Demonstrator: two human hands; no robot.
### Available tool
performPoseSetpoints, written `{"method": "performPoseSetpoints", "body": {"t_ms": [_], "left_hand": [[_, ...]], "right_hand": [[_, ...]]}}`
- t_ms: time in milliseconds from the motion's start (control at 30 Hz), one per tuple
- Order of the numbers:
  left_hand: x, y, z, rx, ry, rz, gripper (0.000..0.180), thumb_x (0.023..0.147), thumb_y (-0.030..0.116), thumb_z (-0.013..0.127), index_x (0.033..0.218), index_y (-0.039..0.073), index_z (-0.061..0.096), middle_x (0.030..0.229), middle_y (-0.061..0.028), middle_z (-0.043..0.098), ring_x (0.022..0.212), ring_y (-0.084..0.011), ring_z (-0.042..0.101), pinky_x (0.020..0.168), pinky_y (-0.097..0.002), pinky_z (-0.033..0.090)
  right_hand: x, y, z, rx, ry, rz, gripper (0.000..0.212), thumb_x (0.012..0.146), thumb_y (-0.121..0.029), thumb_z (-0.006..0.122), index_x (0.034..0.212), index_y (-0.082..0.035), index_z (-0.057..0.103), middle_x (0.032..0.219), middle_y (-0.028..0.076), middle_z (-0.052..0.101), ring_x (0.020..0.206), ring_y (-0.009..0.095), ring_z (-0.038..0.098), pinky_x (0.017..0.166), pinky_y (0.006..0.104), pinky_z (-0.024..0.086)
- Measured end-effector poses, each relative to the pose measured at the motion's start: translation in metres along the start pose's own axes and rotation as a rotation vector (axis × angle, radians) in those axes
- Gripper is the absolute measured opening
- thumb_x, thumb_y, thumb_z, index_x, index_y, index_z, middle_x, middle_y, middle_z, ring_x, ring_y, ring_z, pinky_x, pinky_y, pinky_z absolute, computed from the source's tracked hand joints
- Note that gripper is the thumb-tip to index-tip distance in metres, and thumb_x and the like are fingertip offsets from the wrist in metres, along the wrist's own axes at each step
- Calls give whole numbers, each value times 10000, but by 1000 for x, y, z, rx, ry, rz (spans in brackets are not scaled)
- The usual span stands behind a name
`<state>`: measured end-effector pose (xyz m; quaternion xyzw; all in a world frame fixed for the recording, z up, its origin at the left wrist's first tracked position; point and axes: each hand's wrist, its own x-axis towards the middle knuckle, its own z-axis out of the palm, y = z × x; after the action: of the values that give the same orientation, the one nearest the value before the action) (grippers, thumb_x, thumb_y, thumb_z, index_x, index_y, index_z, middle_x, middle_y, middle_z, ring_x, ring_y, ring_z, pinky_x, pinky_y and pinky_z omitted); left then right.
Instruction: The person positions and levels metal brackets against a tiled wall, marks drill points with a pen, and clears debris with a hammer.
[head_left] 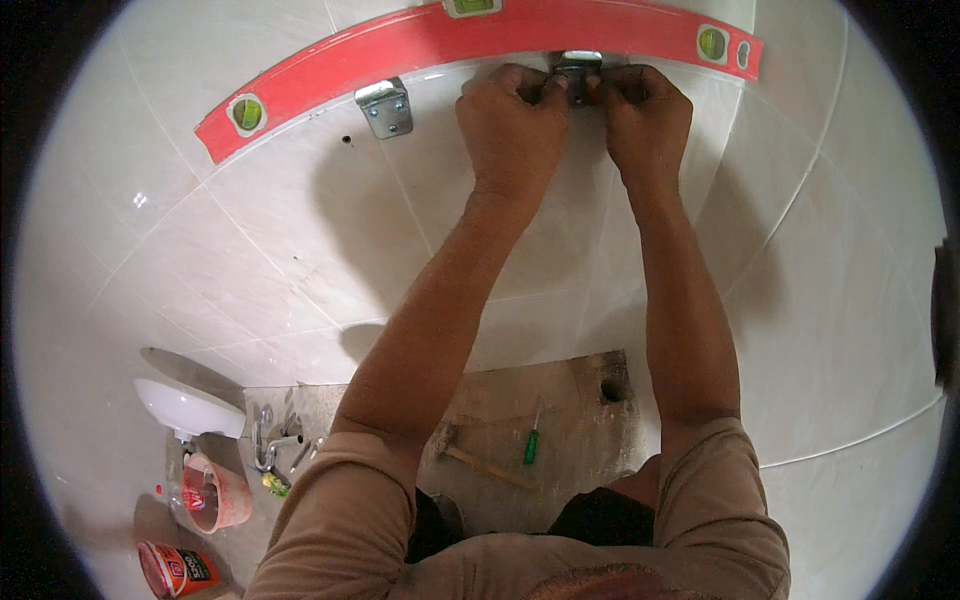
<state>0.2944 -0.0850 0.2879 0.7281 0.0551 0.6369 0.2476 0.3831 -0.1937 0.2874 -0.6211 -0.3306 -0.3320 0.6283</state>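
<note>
A red spirit level (400, 48) lies across the top of two metal angle brackets on the tiled wall. The left bracket (385, 110) sits against the tiles with several screw heads showing. My left hand (513, 130) and my right hand (648, 125) are closed at the right bracket (579, 68), one on each side. Thumbs and fingertips pinch at its edges and cover much of it. Whether a small screw is between the fingers cannot be made out.
A dark hole (347, 139) shows in a tile beside the left bracket. Below lie a green screwdriver (531, 446) and a hammer (490, 466) on a stained board (590, 440). At lower left are a white washbasin (190, 408), a pink bucket (232, 492) and a red tub (165, 572).
</note>
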Motion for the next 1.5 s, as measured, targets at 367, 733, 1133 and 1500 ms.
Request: {"method": "performPoseSetpoints", "body": {"t_ms": [367,733,1133,1500], "left_hand": [[-2,-2,0,83,3,113,148,821,145,819,854,6,781,696,-121,733,583,-223,715,592,-360,559],[-4,5,6,44,5,-62,143,738,140,802,740,2,764,795,-169,743,724,-333,730,720,-419,568],[-4,10,4,-60,-30,-90,176,836,102,799,830,-71,766,683,-127,744,565,-178,722,547,-300,569],[-4,15,3,-273,-81,-251,136,832,15,794,823,-103,725,746,-148,735,597,-188,705,539,-292,590]], "right_hand": [[3,4,-2,-12,-11,36,252,800,-240,787,937,-28,794,884,170,778,828,347,759,803,423,578],[7,-10,-23,-37,-184,53,289,890,-253,771,1013,9,776,828,100,769,687,177,674,675,328,537],[-55,28,1,391,122,169,284,879,-189,785,1079,8,739,952,154,775,865,218,743,821,354,572],[-46,45,24,188,244,-153,237,870,-174,796,1103,-133,782,956,100,768,824,262,752,761,357,586]]}}
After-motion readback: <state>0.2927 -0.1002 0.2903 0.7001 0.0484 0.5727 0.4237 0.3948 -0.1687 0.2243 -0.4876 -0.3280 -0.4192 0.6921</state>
